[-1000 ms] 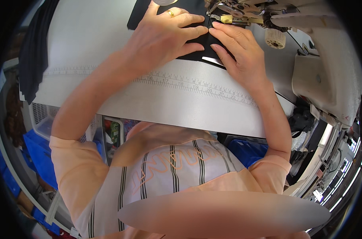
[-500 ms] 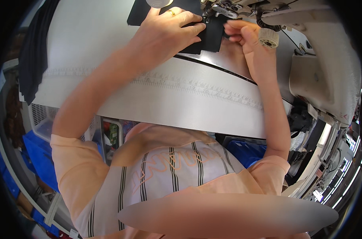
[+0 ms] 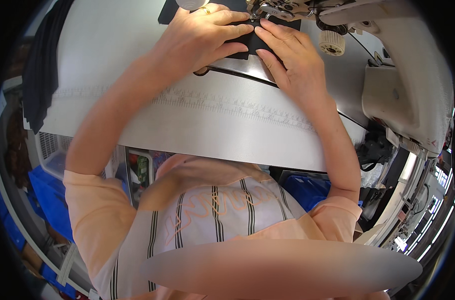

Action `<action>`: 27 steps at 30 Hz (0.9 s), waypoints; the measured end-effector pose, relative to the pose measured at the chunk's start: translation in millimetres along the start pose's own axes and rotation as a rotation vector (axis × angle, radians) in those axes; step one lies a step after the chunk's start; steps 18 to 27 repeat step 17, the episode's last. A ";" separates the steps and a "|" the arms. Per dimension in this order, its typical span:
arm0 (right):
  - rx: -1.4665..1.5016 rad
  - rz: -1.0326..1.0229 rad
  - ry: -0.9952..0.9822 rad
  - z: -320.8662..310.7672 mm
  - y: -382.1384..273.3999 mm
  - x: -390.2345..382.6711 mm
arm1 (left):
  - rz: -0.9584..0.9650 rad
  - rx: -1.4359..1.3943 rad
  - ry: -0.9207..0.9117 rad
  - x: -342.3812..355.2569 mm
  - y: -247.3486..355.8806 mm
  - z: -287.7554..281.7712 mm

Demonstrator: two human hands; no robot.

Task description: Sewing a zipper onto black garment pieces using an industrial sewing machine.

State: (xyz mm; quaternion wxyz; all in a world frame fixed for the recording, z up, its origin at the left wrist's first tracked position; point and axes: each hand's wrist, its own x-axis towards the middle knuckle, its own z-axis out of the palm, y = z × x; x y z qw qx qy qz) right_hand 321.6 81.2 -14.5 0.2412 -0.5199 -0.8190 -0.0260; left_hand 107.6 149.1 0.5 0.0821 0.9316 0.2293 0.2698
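Observation:
A black fabric piece (image 3: 251, 44) lies flat on the machine bed, beneath the needle area of a sewing machine (image 3: 275, 11). My left hand (image 3: 202, 37), with a ring on one finger, rests on the fabric left of the presser foot, its fingers stretched toward it. On the other side, my right hand (image 3: 295, 55) lies over the fabric with fingers extended, fingertips close to the left ones. Both hands press down from above without gripping. The presser foot is partly hidden by machine parts and fingers.
The machine's pale arm (image 3: 417, 45) and a ridged knob (image 3: 332, 42) stand at the right. A ruler scale (image 3: 227, 107) runs along the white tabletop. Dark cloth (image 3: 40, 75) hangs over the left edge. Below are a white basket (image 3: 52, 155) and blue bins (image 3: 50, 197).
My right hand has gone from half-curled beside the fabric to stretched out on top of it, moving left. The left hand and the fabric have shifted slightly up and left.

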 end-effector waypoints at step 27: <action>-0.104 -0.123 0.146 -90.5 -23.9 -31.3 | -0.005 0.099 0.012 -11.2 -20.8 28.7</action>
